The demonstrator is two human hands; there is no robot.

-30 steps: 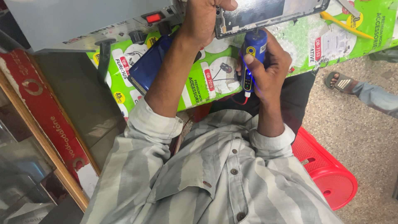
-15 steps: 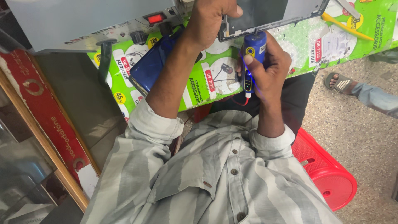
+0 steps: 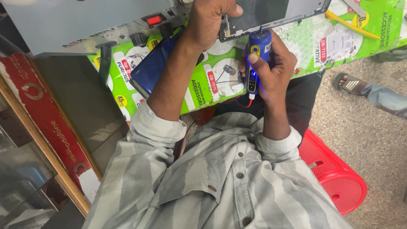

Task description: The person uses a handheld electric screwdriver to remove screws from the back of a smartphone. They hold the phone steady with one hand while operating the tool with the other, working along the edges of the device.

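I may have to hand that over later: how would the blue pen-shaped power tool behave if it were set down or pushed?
The blue tool looks stiff and round-bodied, so it would probably roll on the green mat. The red cable at its tail might tug it. The right hand wraps it easily, so it is likely light.

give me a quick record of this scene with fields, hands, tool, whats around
left hand: grips the edge of a dark phone frame
right hand: wrapped around a blue tool, tip up at the frame's lower edge
tool: light glowing on its body, red cable at its lower end
surface: green mat
near left forearm: blue phone on the mat
top left: grey box with red switch
top right: yellow pry tool
below right: red stool
far right: another person's sandalled foot
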